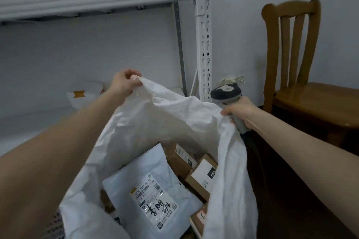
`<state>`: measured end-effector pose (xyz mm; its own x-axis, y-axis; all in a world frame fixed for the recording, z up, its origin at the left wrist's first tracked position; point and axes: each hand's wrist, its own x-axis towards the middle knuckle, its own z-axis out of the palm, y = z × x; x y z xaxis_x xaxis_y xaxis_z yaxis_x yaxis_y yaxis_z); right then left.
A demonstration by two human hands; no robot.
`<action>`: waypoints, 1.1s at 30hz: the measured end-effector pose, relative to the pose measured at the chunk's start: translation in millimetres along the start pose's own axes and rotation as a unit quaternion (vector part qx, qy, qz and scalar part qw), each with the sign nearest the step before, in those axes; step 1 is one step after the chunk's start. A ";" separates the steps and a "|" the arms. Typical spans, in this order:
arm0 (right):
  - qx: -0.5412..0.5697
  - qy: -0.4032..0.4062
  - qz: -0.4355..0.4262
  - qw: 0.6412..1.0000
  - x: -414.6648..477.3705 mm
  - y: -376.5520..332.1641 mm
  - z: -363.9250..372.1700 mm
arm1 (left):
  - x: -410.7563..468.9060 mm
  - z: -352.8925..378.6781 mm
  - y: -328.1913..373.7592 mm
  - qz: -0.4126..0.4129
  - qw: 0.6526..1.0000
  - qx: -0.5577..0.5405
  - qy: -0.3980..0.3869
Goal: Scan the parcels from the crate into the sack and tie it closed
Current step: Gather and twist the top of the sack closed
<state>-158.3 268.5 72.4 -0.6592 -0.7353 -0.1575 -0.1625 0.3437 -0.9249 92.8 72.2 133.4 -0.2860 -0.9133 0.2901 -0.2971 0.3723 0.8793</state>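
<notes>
Parcels [175, 161] lie nearest us, down inside the open white sack [155, 118]: a grey mailer bag [143, 178] with a handwritten label, and brown cardboard boxes [201, 177] just to its right. We hold the sack's mouth wide between our hands, our left hand [124, 83] pinching the far rim and our right hand [240, 111] gripping both the right rim and the handle of a barcode scanner [226, 93]. Beyond stand a white metal rack [204, 44] and, further right, a wooden chair [291, 54].

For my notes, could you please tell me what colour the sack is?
The sack is white; head view.
</notes>
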 end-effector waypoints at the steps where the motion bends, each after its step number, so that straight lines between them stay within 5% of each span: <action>1: -0.013 0.004 -0.020 1.000 -4.6 -3.4 1.6 | -4.3 -6.6 3.7 0.017 0.997 0.066 -0.032; 5: -0.077 -0.027 -0.038 0.996 -33.6 5.7 10.5 | -43.2 -31.7 -13.5 0.003 0.940 0.312 -0.139; 10: -0.090 0.031 -0.042 0.995 -65.6 20.4 -6.6 | -91.3 -83.4 -44.9 -0.075 0.924 0.355 -0.120; 15: -0.082 0.066 0.014 0.994 -103.2 43.9 -18.4 | -152.7 -124.7 -90.5 -0.264 0.944 0.197 -0.023; 19: -0.024 0.013 0.064 0.998 -131.3 69.5 10.3 | -200.2 -115.6 -110.1 -0.456 0.886 -0.082 -0.027; 22: -0.044 0.037 0.051 0.997 -135.1 68.3 29.1 | -202.8 -97.0 -79.3 -0.416 0.893 -0.168 -0.025; 27: -0.060 0.046 -0.026 0.997 -130.6 33.3 39.2 | -162.8 -86.5 5.6 -0.215 0.961 -0.169 0.039; 33: -0.015 0.004 0.000 1.000 -142.8 44.7 31.4 | -207.3 -44.5 -2.4 -0.189 0.978 -0.042 -0.079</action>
<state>-48.4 370.5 42.7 -0.6645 -0.7313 -0.1540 -0.1854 0.3610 -0.9140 193.3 253.3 88.0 -0.3095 -0.9436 -0.1176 -0.3340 -0.0079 0.9425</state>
